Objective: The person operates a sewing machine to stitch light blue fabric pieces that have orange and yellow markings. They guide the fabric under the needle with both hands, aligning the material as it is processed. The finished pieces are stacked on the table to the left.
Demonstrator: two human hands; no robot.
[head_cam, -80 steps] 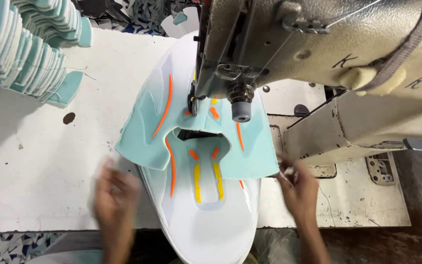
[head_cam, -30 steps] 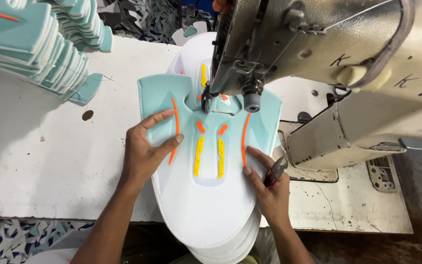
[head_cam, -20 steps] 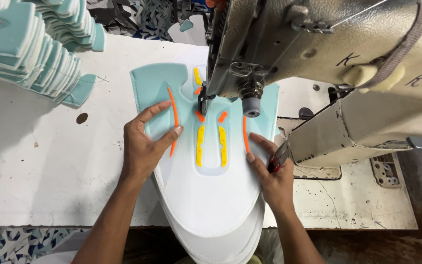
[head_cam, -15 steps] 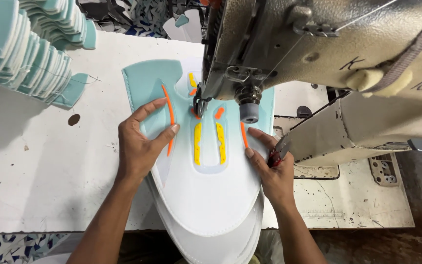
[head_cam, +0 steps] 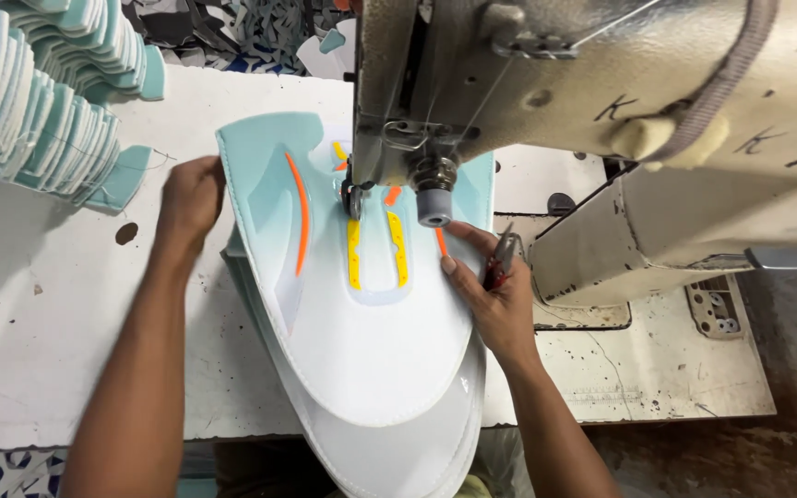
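While the needle end of the industrial sewing machine (head_cam: 435,175) sits over it, a teal-and-white shoe upper panel (head_cam: 362,314) lies flat on the white table (head_cam: 48,314). Left hand (head_cam: 191,198) curls around its far edge, steering; right hand (head_cam: 495,286) presses fingertips flat, red thread snips (head_cam: 500,263) tucked in palm. Stacked teal panels (head_cam: 39,101) wait nearby.

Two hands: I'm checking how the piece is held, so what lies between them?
In the head view, the mint-and-white shoe upper spans the gap between left hand and right hand, its yellow strips midway.

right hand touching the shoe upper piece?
Touching. Head view: right hand fingers press flat on the shoe upper piece beside the sewing machine.
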